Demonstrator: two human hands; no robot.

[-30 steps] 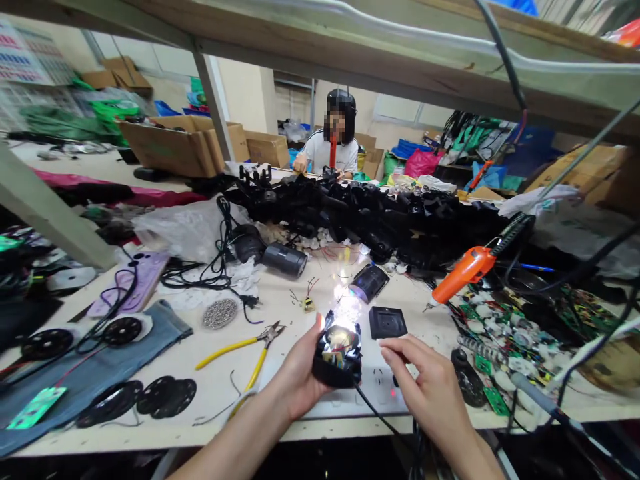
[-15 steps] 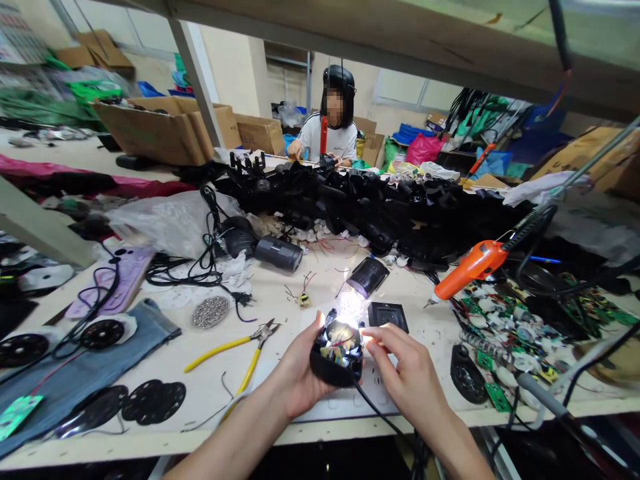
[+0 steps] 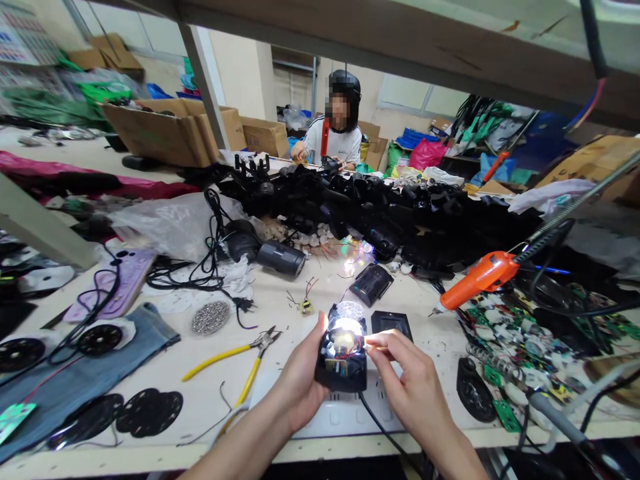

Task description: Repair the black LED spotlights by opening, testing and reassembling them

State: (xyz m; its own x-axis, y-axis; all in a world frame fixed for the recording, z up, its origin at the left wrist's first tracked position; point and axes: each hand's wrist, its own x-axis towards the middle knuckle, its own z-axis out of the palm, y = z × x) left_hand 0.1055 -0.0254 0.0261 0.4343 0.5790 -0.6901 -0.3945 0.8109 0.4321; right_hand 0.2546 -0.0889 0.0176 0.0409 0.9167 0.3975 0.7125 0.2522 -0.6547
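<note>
My left hand is wrapped round a small black lamp housing from its left side, held above a white power strip. The housing is open on top and a bright light glows inside it. A black cord runs down from it toward me. My right hand pinches at the housing's upper right edge with thumb and forefinger; whether anything is between those fingertips is hidden by glare.
Yellow-handled pliers lie to the left, with black discs and a grey cloth. An orange hanging screwdriver and green circuit boards are on the right. Black parts pile behind. A seated person works opposite.
My right hand moved in from the open position beside the housing and now pinches its upper right edge. The housing has tilted more upright, and the view has shifted slightly.
</note>
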